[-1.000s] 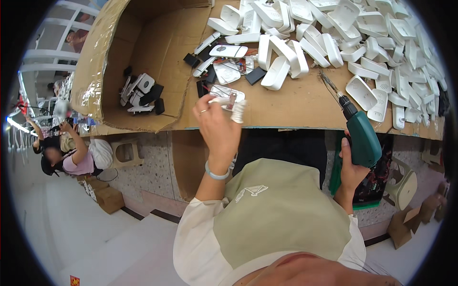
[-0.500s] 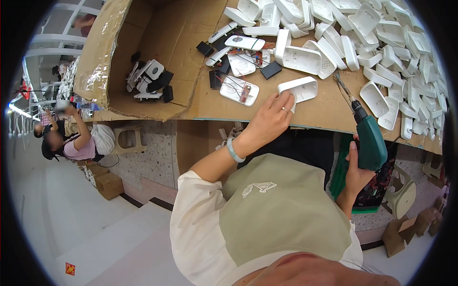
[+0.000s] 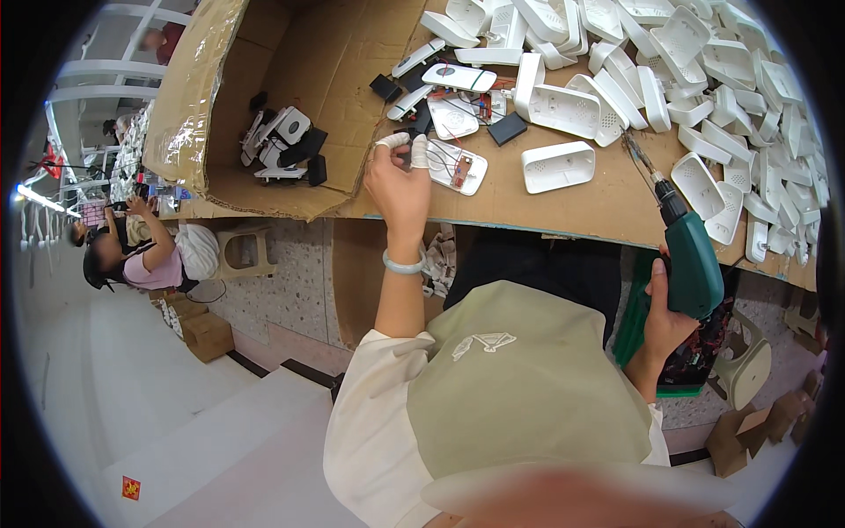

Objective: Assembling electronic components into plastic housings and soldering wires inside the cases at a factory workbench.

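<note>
My left hand [image 3: 400,189], with white wrapping on its fingertips, is at the near edge of the work surface. Its fingers close around a small black block [image 3: 404,148], which they partly cover. Beside them lies a white cover with a small red circuit board and thin wires [image 3: 459,167]. In my right hand [image 3: 664,321] is a green electric screwdriver [image 3: 694,264], its long bit pointing away from me over the cardboard. Between my hands a white open shell [image 3: 558,167] rests, hollow side up, touched by neither hand.
A heap of white shells [image 3: 695,79] covers the far right. More wired white parts and black blocks [image 3: 506,129] lie beyond my left hand. A large cardboard box [image 3: 189,106] at left holds assembled pieces [image 3: 282,141]. Another person [image 3: 145,260] works farther left.
My left hand has let go of the white shell and moved left to the black block. The shell stays on the cardboard. My right hand keeps hold of the screwdriver, nearly unmoved.
</note>
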`<state>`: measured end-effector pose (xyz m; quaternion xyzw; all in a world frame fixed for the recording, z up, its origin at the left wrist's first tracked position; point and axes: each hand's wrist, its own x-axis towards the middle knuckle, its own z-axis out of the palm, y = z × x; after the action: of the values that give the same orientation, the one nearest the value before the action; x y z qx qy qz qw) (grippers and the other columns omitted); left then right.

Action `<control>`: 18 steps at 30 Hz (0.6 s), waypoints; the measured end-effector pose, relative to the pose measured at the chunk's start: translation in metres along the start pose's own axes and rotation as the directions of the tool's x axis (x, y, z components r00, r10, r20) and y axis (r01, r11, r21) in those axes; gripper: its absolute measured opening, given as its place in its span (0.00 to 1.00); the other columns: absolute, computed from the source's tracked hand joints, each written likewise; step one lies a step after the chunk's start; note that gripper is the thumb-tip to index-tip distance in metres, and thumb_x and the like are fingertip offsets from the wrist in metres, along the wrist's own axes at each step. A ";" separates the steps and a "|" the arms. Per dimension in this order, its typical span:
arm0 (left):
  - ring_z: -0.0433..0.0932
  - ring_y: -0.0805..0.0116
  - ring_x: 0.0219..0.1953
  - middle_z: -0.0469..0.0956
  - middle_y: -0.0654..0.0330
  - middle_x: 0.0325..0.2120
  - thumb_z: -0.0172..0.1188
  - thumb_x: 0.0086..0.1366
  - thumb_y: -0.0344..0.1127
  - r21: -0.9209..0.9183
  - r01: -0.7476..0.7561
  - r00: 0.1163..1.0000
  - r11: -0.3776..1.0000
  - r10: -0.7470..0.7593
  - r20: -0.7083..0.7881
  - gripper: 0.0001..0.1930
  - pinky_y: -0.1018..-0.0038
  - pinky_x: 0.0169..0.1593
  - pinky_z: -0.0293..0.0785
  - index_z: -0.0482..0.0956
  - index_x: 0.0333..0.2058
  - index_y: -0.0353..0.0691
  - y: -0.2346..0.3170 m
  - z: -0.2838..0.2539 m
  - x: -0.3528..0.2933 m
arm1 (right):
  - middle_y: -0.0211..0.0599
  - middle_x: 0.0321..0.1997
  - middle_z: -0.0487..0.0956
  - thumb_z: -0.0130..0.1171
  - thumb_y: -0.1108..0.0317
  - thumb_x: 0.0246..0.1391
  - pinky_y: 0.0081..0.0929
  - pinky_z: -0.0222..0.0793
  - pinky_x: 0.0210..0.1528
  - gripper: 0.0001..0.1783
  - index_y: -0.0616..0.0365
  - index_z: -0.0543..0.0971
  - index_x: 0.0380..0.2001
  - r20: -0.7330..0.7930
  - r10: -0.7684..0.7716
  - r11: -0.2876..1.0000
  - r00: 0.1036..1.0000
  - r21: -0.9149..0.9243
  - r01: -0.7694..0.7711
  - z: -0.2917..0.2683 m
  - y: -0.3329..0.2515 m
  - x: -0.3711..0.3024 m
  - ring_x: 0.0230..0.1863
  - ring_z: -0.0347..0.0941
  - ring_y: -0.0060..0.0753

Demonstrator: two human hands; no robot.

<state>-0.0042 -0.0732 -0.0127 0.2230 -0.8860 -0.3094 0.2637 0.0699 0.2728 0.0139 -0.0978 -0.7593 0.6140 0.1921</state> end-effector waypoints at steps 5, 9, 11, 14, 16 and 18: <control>0.77 0.62 0.25 0.82 0.56 0.24 0.73 0.59 0.41 0.006 0.057 0.998 0.998 -0.057 -0.040 0.17 0.66 0.33 0.75 0.81 0.37 0.33 -0.003 0.000 0.000 | 0.40 0.45 0.85 0.65 0.80 0.58 0.15 0.65 0.28 0.16 0.67 0.81 0.50 0.009 -0.012 1.000 1.000 0.007 0.012 -0.001 0.001 0.001 0.25 0.70 0.14; 0.80 0.62 0.26 0.83 0.56 0.25 0.75 0.57 0.41 0.081 0.104 0.995 0.991 -0.103 -0.015 0.17 0.66 0.34 0.76 0.81 0.36 0.33 0.013 -0.006 0.000 | 0.40 0.44 0.85 0.65 0.80 0.57 0.14 0.65 0.28 0.16 0.67 0.81 0.50 0.021 -0.002 1.000 1.000 0.005 0.002 -0.001 0.001 0.002 0.25 0.70 0.14; 0.83 0.60 0.28 0.84 0.56 0.26 0.75 0.56 0.39 0.129 0.047 0.999 0.991 -0.046 -0.010 0.17 0.66 0.36 0.78 0.80 0.35 0.34 0.012 -0.003 0.003 | 0.39 0.44 0.85 0.65 0.80 0.57 0.14 0.65 0.28 0.16 0.67 0.81 0.50 0.032 -0.020 1.000 0.999 0.016 0.019 -0.002 0.004 0.002 0.25 0.70 0.14; 0.84 0.60 0.28 0.85 0.57 0.27 0.74 0.55 0.36 0.043 0.044 0.999 0.998 -0.043 -0.013 0.14 0.65 0.37 0.78 0.80 0.35 0.34 0.006 0.001 0.005 | 0.39 0.45 0.85 0.65 0.80 0.58 0.14 0.65 0.28 0.16 0.67 0.81 0.50 0.031 -0.009 1.000 0.999 0.016 0.009 -0.001 0.003 0.003 0.25 0.70 0.14; 0.84 0.59 0.28 0.85 0.57 0.27 0.73 0.55 0.35 0.028 0.059 0.998 0.998 -0.059 -0.006 0.14 0.65 0.37 0.78 0.80 0.35 0.35 0.008 0.001 0.003 | 0.39 0.45 0.85 0.65 0.80 0.58 0.14 0.65 0.28 0.16 0.67 0.81 0.50 0.032 -0.001 1.000 0.999 0.020 0.000 -0.002 0.003 0.002 0.25 0.70 0.14; 0.85 0.59 0.28 0.86 0.57 0.27 0.72 0.55 0.34 0.012 0.070 0.998 0.997 -0.070 0.010 0.13 0.65 0.37 0.79 0.80 0.35 0.35 0.009 0.001 0.002 | 0.39 0.45 0.85 0.64 0.80 0.58 0.14 0.65 0.28 0.16 0.67 0.81 0.50 0.025 0.012 1.000 1.000 0.020 -0.013 -0.002 0.003 0.002 0.25 0.70 0.14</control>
<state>-0.0083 -0.0679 -0.0068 0.2538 -0.8808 -0.3144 0.2468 0.0684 0.2767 0.0114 -0.0930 -0.7549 0.6238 0.1798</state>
